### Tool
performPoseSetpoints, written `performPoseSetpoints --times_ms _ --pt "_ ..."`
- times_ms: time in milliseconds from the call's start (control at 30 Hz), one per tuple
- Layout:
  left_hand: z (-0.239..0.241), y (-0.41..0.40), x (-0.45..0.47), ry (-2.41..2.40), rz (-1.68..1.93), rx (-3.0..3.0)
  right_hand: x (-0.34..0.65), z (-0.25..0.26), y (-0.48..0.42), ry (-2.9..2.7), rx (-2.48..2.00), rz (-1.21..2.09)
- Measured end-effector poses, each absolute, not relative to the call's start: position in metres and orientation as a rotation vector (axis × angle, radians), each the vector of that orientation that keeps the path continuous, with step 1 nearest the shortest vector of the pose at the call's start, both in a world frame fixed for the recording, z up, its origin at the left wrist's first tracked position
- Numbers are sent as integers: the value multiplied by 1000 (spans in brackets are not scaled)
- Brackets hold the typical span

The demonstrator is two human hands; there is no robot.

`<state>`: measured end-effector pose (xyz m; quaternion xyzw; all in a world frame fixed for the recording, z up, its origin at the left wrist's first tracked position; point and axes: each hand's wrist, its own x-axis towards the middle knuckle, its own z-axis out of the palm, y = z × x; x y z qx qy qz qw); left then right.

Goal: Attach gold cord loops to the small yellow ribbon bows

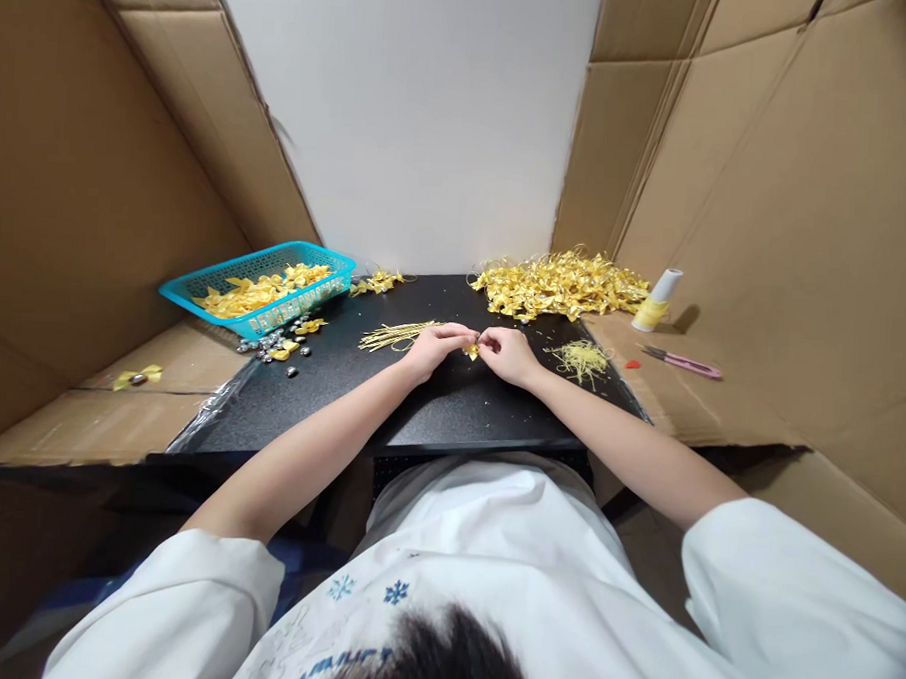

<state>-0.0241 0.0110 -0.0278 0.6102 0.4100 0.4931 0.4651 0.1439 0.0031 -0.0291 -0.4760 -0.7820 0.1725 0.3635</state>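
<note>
My left hand point(439, 349) and my right hand point(509, 356) meet over the middle of the black table point(330, 404), fingertips pinched close together. Between them sits a small yellow ribbon bow point(472, 351), mostly covered by the fingers. Both hands are closed on it; finer details of the grip are hidden. A bundle of gold twist ties point(393, 335) lies just beyond my left hand. Right of my right hand is a tangle of thin yellow thread clippings point(583, 360).
A turquoise basket point(254, 326) of yellow ribbon pieces stands at left, with several silver bells point(292, 372) beside it. A heap of yellow bows point(560, 289) lies at the back right, near a thread cone point(659, 298) and pink-handled snips point(684, 364). Cardboard walls point(787, 244) enclose the sides.
</note>
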Motion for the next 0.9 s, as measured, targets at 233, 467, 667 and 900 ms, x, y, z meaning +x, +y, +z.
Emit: performPoseSetpoints --times_ms 233,467,667,900 --pt "-26 7 -25 1143 1215 1878 151 -24 -1 -2160 -1142 214" --pt "-23 5 -27 1217 1190 2269 151 -26 3 -2130 -1000 356" --pt "-24 11 -30 1061 1169 2166 161 -22 13 -2057 -816 579" --pt "-28 19 -34 901 1046 2179 166 -25 16 -2141 -849 561"
